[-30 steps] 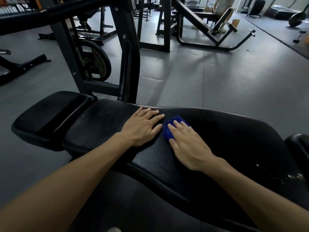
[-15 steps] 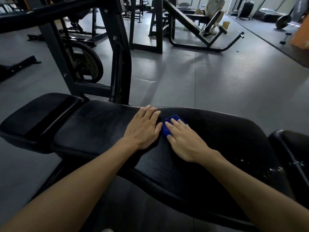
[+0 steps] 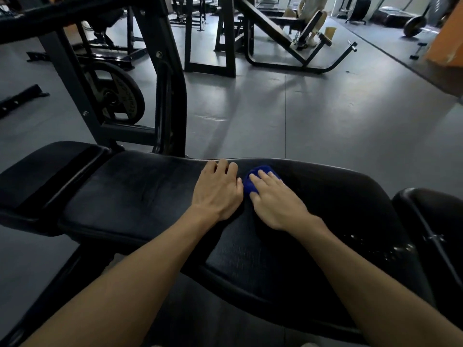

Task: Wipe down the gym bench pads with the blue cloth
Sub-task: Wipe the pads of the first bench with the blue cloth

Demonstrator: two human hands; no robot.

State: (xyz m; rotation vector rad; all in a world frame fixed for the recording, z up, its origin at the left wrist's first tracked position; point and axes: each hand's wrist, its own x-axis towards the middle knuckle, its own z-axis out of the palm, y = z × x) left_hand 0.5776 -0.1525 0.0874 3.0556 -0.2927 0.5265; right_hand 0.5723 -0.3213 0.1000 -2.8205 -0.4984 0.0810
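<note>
Head view, cloth: the small bunched blue cloth (image 3: 253,182) lies on the long black padded vinyl bench pad (image 3: 140,194), near its far edge, under the right hand (image 3: 275,204).
Head view, right fingers: laid straight and flat over the cloth, pressing it to the pad, not curled round it.
Head view, left hand: the left hand (image 3: 216,191) rests just beside the cloth on its left, fingers bent over the pad's far edge, holding nothing that shows.
Head view, key relation: the pad's long axis runs left to right; unwiped pad stretches both ways from the cloth, and the right hand is the one on it.
Head view, other pad: a smaller black end cushion (image 3: 47,171) sits at the left, well apart from the cloth.
Head view, hard to make out: most of the cloth is hidden under the fingers; the pad's right end is cut off; pale specks (image 3: 370,246) there may be droplets or wear.
</note>
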